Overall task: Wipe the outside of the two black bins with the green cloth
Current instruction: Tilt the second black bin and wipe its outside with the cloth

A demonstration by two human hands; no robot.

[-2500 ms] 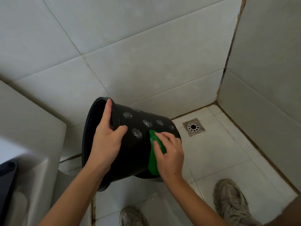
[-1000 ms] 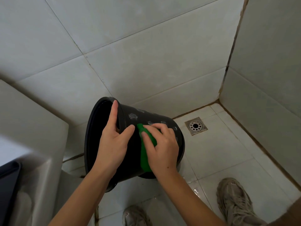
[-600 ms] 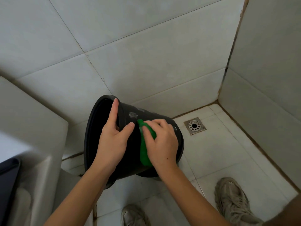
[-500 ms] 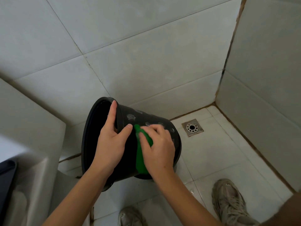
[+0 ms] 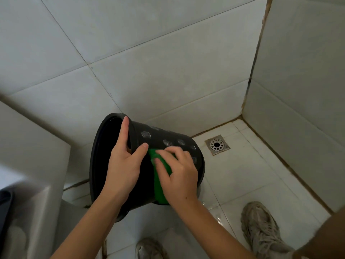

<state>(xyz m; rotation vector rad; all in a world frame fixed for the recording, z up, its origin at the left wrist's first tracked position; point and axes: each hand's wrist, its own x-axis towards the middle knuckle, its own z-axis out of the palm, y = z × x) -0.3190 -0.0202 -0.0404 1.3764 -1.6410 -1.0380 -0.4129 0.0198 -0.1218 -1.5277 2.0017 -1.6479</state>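
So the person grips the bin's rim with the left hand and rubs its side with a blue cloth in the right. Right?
Nearly. In the head view the cloth is green, not blue. The left hand does grip the black bin at its rim, and the right hand rubs its side.

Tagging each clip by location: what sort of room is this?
Most likely a bathroom or wet room: pale wall tiles, a tiled floor with a metal drain in the corner.

A black bin [image 5: 164, 144] is held tilted on its side above the tiled floor [image 5: 248, 176], its rim gripped by the left hand [image 5: 124, 165]. A green cloth [image 5: 158, 176] is pressed against its outer wall by the right hand [image 5: 179, 176]. A floor drain [image 5: 217, 144] is seen near the corner, and two grey shoes [image 5: 261, 228] below
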